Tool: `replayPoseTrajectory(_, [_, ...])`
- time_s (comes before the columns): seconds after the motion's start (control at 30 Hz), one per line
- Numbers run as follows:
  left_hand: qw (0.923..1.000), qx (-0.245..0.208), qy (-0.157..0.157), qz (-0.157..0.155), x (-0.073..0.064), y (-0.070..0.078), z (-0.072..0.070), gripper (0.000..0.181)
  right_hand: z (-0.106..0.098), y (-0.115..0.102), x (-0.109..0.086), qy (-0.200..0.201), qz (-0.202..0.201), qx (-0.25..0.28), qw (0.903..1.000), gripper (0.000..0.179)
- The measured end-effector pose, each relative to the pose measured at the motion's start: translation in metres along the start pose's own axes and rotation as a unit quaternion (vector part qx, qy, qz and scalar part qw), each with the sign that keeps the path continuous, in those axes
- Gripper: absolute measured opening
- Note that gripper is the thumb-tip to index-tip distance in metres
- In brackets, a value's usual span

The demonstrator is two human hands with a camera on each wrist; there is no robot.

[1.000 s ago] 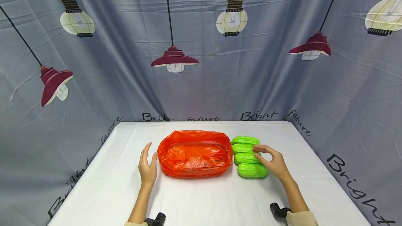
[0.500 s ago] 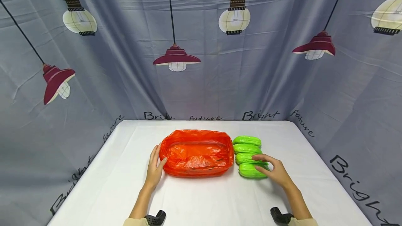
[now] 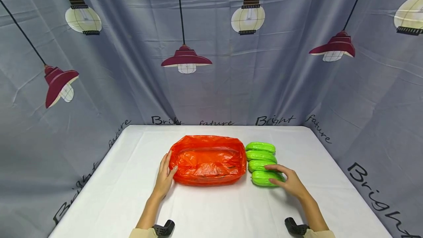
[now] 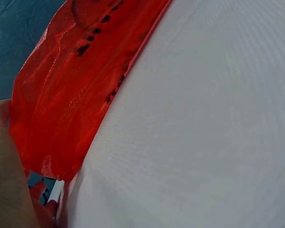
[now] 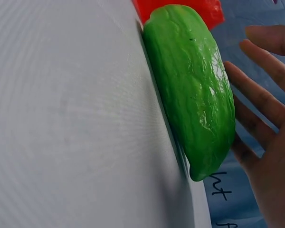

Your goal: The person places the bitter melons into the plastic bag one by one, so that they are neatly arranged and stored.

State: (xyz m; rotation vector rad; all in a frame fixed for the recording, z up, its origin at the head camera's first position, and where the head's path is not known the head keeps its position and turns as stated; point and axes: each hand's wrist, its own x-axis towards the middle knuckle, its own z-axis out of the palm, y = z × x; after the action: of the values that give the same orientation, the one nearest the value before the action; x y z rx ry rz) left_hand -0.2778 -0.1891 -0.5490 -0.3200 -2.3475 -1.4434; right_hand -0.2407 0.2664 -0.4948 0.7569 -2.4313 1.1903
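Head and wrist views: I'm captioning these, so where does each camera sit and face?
Head: worn on the head, looking forward and down at the red bag, green vegetables, white table and curtain; left hand, right hand and forearms show.
Left wrist: worn there, looking across the table at the bag's outside; part of the left hand shows.
Right wrist: worn there, looking at one vegetable; part of the right hand shows.
Head and right wrist share the bag and a vegetable.

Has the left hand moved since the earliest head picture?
Yes: against the table, the left hand moved right, to the red bag's left side.
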Motion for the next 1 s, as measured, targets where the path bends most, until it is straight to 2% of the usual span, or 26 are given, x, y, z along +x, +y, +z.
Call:
replayPoseTrajectory(0.13, [0.9998,0.011,-0.012,-0.008,-0.001,0.003,-0.001,0.062,0.006,0.020,-0.004,-0.005,0.011,-0.006,0.9999,0.039])
replayPoseTrajectory(0.23, [0.9996,0.018,-0.019,-0.014,-0.001,0.003,-0.001,0.063,0.007,0.025,-0.005,-0.015,0.026,-0.017,0.9994,0.039])
replayPoseTrajectory(0.33, [0.9994,0.021,-0.022,-0.017,-0.001,0.003,-0.001,0.063,0.007,0.025,-0.005,-0.024,0.031,-0.019,0.9990,0.038])
replayPoseTrajectory(0.7, [0.9992,0.022,-0.026,-0.019,-0.002,0.002,-0.002,0.066,0.008,0.026,-0.005,-0.030,0.004,-0.026,0.9992,0.043])
replayPoseTrajectory(1.0, [0.9992,0.023,-0.026,-0.019,-0.002,0.004,-0.002,0.067,0.006,0.010,-0.002,-0.041,0.001,-0.040,0.9984,0.041])
